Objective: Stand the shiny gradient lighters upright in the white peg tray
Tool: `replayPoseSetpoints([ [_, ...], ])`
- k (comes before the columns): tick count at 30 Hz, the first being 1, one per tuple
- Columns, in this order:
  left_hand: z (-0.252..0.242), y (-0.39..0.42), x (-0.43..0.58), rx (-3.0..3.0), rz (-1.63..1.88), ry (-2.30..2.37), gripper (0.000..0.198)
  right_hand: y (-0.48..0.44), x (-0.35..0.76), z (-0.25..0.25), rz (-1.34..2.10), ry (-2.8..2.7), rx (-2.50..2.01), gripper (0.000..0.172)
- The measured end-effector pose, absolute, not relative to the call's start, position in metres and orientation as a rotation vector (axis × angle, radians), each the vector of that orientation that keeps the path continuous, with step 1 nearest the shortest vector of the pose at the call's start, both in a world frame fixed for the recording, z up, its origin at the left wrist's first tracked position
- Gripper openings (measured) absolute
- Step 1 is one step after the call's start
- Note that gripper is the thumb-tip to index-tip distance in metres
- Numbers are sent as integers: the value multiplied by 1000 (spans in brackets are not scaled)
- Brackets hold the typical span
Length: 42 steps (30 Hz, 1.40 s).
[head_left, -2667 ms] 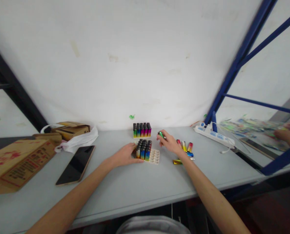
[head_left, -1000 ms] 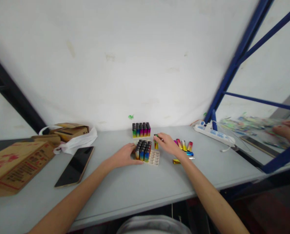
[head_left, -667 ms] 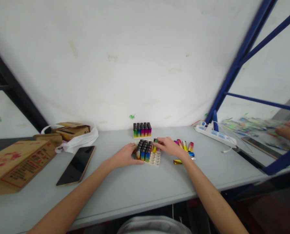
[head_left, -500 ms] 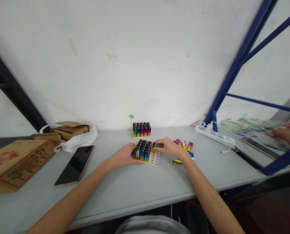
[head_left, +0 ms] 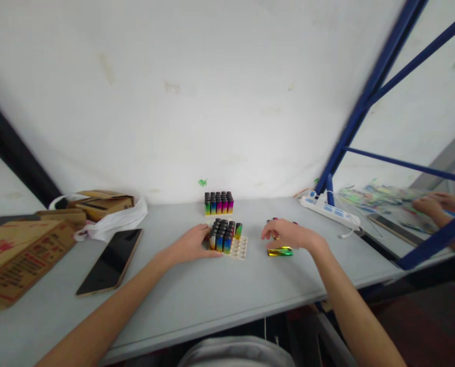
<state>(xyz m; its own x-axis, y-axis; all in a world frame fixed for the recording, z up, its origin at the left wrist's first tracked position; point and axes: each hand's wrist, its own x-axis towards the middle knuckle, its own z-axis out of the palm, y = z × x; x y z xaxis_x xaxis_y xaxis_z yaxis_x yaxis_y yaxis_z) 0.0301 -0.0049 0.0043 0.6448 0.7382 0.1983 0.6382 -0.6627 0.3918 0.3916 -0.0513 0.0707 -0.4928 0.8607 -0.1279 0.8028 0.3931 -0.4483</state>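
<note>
My left hand (head_left: pixel 192 244) grips the left side of a white tray (head_left: pixel 243 250), thumb along the front and fingers behind. Several shiny upright cylinders (head_left: pixel 220 242) with black ends and colour-fading bodies, like batteries, fill the tray's left part. One green-yellow cylinder (head_left: pixel 238 231) stands apart at the back right; the sockets in front of it are bare. My right hand (head_left: pixel 291 234) hovers, fingers apart and bent down, over loose cylinders, mostly hiding them. A yellow-green one (head_left: pixel 280 251) lies in front of that hand.
A second filled block of cylinders (head_left: pixel 219 203) stands by the wall. To the left are a dark phone (head_left: pixel 110 262), a white plastic bag (head_left: pixel 116 220) and cardboard boxes (head_left: pixel 32 257). At right are a power strip (head_left: pixel 329 211), a blue frame (head_left: pixel 350 135) and another person's hands (head_left: pixel 437 206).
My right hand has let go of the green-yellow cylinder, which now stands in the tray, and has moved right over the loose ones. My left hand stays at the tray.
</note>
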Motion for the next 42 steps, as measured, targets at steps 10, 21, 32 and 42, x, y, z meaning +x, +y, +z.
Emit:
replayPoseSetpoints([
  [10,7,-6,31,2562,481,1130,78,-83,391,65,546,-2490,-1499,14],
  [21,7,-6,29,2551,493,1113,77,-15,367,63,1051,-1374,-971,52],
  [32,8,-9,31,2552,501,1133,76,0,324,29,1357,-984,-798,51],
  [42,6,-5,31,2545,459,1148,79,-4,315,21,1274,-1186,-960,41],
])
